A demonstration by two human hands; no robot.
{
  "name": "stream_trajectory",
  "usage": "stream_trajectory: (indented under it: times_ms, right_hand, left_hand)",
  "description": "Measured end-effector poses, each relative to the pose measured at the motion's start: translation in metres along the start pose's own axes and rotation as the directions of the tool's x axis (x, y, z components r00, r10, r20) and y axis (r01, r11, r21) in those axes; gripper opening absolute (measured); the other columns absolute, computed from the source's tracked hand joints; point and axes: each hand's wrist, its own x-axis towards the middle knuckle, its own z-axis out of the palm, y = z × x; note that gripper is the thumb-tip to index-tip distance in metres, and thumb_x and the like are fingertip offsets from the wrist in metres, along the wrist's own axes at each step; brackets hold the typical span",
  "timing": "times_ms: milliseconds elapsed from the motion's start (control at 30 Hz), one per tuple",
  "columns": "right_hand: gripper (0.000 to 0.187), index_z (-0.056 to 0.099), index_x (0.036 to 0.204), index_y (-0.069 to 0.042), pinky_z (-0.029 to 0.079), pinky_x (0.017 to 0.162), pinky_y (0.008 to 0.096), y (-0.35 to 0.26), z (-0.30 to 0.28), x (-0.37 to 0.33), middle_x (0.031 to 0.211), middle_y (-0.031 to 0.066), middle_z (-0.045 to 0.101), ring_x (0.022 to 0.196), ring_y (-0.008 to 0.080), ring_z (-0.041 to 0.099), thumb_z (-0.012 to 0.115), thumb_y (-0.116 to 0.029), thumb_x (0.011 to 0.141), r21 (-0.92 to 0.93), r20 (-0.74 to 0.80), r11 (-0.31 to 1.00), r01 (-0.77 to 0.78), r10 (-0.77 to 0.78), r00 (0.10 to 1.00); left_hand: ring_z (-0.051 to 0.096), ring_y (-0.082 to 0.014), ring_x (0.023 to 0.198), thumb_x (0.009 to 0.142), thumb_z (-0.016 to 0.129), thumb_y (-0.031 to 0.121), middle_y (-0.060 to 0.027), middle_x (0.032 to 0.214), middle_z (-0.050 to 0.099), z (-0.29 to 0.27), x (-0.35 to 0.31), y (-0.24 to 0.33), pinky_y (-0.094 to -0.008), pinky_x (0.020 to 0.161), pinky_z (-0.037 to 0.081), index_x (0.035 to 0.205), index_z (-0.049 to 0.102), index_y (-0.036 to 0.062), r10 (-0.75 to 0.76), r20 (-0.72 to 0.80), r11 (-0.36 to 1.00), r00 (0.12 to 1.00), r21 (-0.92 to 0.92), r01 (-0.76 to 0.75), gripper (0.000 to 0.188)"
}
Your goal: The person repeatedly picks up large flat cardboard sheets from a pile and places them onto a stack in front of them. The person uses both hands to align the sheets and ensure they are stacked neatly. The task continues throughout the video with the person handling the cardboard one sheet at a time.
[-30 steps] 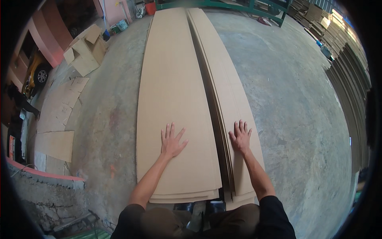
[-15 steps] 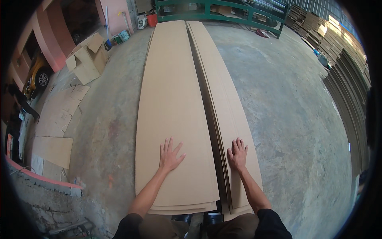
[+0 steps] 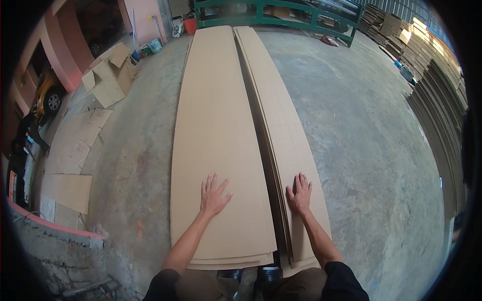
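Note:
Two long stacks of brown cardboard sheets lie side by side, stretching away from my feet with a dark narrow gap between them. My left hand (image 3: 215, 197) lies flat, fingers spread, on the near part of the wide left stack (image 3: 216, 120). On the narrower right stack (image 3: 281, 120) rests my right hand (image 3: 300, 194), palm down with its fingers stretched out, close to the stack's inner edge. Neither hand grips anything. At the near end the sheets' edges are slightly uneven, above my dark shoes (image 3: 268, 274).
A green metal frame (image 3: 286, 17) stands across the far end. An open cardboard box (image 3: 108, 75) and flat cardboard pieces (image 3: 75, 135) lie left, near a bending person (image 3: 30, 133) and a yellow vehicle (image 3: 47, 98). Stacked sheets (image 3: 437, 125) line the right. A low concrete wall (image 3: 55, 236) is near left.
Both my hands stay in place on the stacks. At the far left, the other person has bent down lower. The view has shifted very slightly.

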Motion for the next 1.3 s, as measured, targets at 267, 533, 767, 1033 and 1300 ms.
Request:
stream_trajectory:
  times_ms: [267, 533, 767, 1033, 1300]
  right_hand:
    - [0.078, 0.047, 0.159, 0.004, 0.018, 0.13, 0.0682, 0.005, 0.004, 0.0, 0.171, 0.0214, 0.041, 0.162, 0.0375, 0.033, 0.066, -0.046, 0.102, -0.006, -0.017, 1.0, 0.016, -0.017, 1.0]
    - [0.078, 0.049, 0.159, 0.003, 0.018, 0.13, 0.0668, 0.008, 0.006, 0.0, 0.171, 0.0205, 0.042, 0.162, 0.0363, 0.033, 0.067, -0.047, 0.101, -0.011, -0.026, 1.0, 0.019, -0.019, 0.999]
    - [0.075, 0.049, 0.159, 0.003, 0.019, 0.131, 0.0652, 0.011, -0.006, 0.012, 0.17, 0.0226, 0.043, 0.161, 0.0378, 0.034, 0.067, -0.044, 0.103, 0.198, 0.078, 0.973, -0.116, 0.102, 0.992]
    - [0.077, 0.036, 0.169, -0.008, 0.014, 0.129, 0.0715, -0.058, -0.054, 0.057, 0.176, 0.0311, 0.021, 0.164, 0.0474, 0.02, 0.068, -0.039, 0.106, 0.263, -0.224, 0.965, -0.005, 0.066, 0.972]
    - [0.094, 0.03, 0.173, -0.015, 0.001, 0.127, 0.0759, -0.05, -0.013, 0.032, 0.179, 0.0295, 0.015, 0.167, 0.0495, 0.007, 0.048, -0.073, 0.102, -0.124, 0.182, 0.992, -0.04, 0.062, 0.981]
  left_hand:
    - [0.019, -0.0435, 0.164, 0.101, 0.064, 0.058, -0.0233, 0.175, 0.029, -0.002, -0.001, 0.001, -0.0617, 0.132, 0.014, 0.163, 0.052, 0.0274, -0.01, 0.005, 1.0, 1.0, -0.018, 0.011, 0.07]
    - [0.018, -0.043, 0.165, 0.102, 0.063, 0.058, -0.0235, 0.176, 0.027, -0.001, 0.0, 0.0, -0.0615, 0.133, 0.013, 0.163, 0.052, 0.0269, -0.016, 0.018, 1.0, 1.0, -0.026, 0.017, 0.07]
    - [0.037, -0.0452, 0.155, 0.096, 0.076, 0.035, -0.0254, 0.166, 0.041, -0.011, -0.003, 0.001, -0.0555, 0.128, 0.032, 0.148, 0.066, 0.0142, 0.032, 0.018, 0.964, 0.999, -0.266, -0.026, 0.057]
    - [0.045, -0.0459, 0.149, 0.093, 0.077, 0.024, -0.0269, 0.16, 0.048, -0.058, 0.017, 0.026, -0.0533, 0.122, 0.04, 0.136, 0.07, 0.007, 0.001, -0.175, 0.842, 0.985, -0.53, -0.095, 0.046]
    - [0.005, -0.0446, 0.168, 0.101, 0.057, 0.066, -0.0224, 0.182, 0.01, -0.011, -0.017, 0.027, -0.0722, 0.129, 0.004, 0.17, 0.038, 0.0367, 0.009, 0.206, 0.999, 0.978, 0.044, -0.018, 0.078]
